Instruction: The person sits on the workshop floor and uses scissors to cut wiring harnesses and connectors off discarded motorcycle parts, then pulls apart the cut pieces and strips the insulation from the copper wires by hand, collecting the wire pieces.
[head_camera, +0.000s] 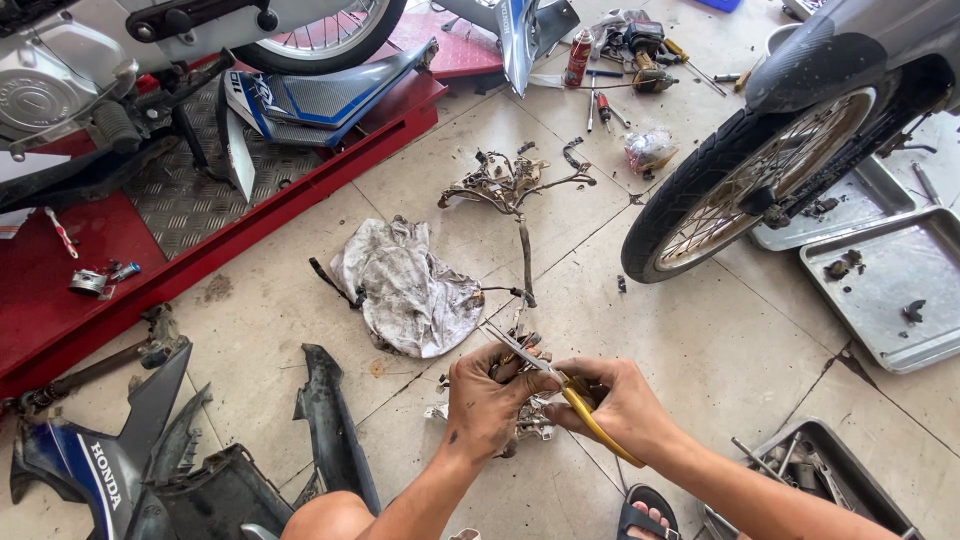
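Observation:
My left hand (487, 402) grips a bundle of dirty wires and connectors, the near end of a wiring harness (513, 190) that runs away across the tiled floor. My right hand (622, 405) holds yellow-handled pliers (560, 385), whose metal jaws point up and left onto the wires in my left hand. Both hands are low in the centre of the view, touching each other around the bundle. The part of the harness inside my left fist is hidden.
A dirty white rag (410, 290) lies beside the harness. A motorcycle front wheel (740, 185) stands at right, with metal trays (895, 280) behind it. A red lift ramp (150, 230) with a motorcycle is at left. Dark fairing panels (330, 430) lie at lower left, hand tools (625, 60) at top.

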